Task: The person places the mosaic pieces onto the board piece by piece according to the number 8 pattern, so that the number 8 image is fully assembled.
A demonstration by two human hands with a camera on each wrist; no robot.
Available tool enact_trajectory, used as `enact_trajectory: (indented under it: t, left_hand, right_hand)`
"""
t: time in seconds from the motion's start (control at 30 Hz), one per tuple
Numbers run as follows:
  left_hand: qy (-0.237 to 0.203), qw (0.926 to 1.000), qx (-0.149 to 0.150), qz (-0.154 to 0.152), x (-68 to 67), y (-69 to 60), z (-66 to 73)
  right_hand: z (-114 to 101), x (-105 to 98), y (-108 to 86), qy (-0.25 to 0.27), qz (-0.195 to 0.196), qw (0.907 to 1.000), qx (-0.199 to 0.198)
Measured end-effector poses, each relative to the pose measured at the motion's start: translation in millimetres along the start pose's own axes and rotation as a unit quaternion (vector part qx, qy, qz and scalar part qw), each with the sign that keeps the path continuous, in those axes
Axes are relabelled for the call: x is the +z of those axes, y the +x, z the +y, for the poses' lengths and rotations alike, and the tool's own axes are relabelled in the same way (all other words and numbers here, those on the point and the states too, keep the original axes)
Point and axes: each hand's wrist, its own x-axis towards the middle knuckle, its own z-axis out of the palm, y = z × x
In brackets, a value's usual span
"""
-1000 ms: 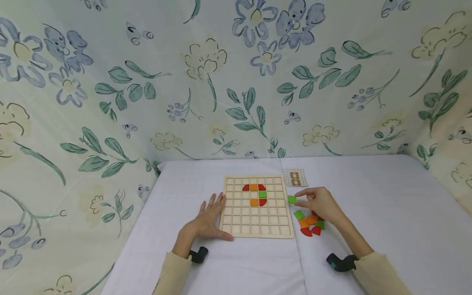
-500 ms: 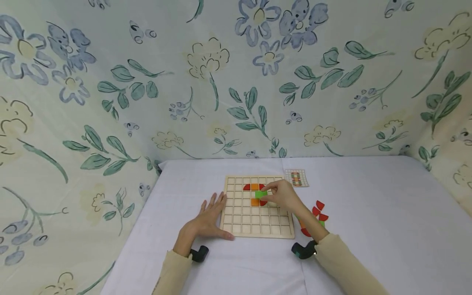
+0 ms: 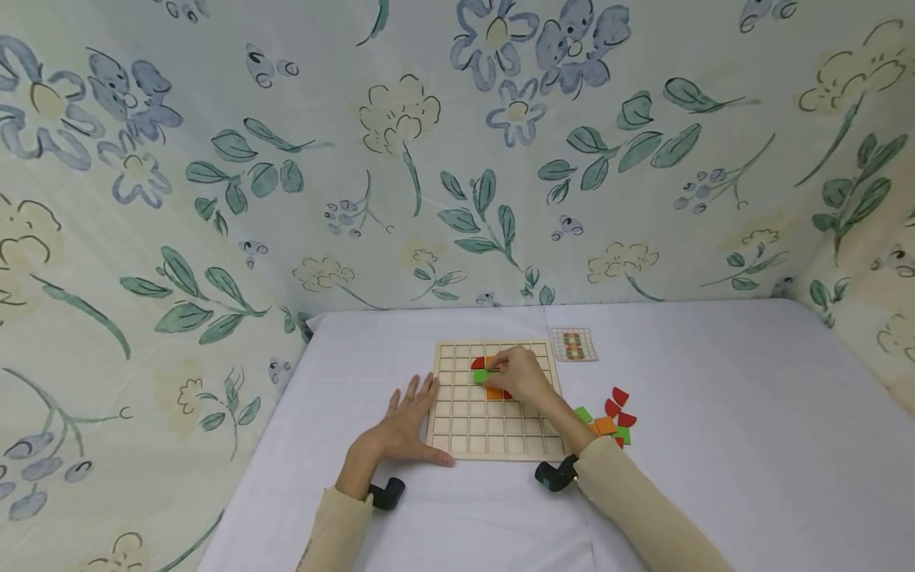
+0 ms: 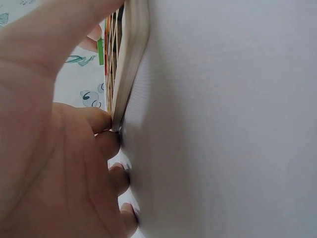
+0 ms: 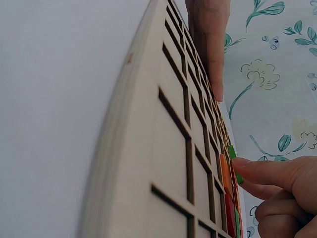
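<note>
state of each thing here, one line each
board, lying flat, partly filled
green tile, pinched, over the board
right hand, pinching the green tile
left hand, fingers spread, touching the board
placed pieces, on the board, partly hidden
loose pieces, scattered, off the board
card, lying flat
tablecloth, creased

One floral backdrop [image 3: 322, 199], printed with blue and pale-yellow blooms [image 3: 496, 33] and green leaves [image 3: 675, 147]; one white cloth [image 3: 715, 381], creased, spread below.
</note>
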Motion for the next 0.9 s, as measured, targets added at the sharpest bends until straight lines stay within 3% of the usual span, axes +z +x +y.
enact_trajectory:
  t: [0.33, 0.9]
  left_hand:
    - [-0.003, 1.0000, 0.002, 0.002, -0.3, 0.1, 0.8]
    - [-0.006, 1.0000, 0.000, -0.002, -0.6, 0.4, 0.4]
  right_hand:
    - [1.5, 1.9, -1.8, 0.022, 0.000, 0.9997, 0.010]
    - [6.5, 8.3, 4.5, 0.029, 0.006, 0.9994, -0.016]
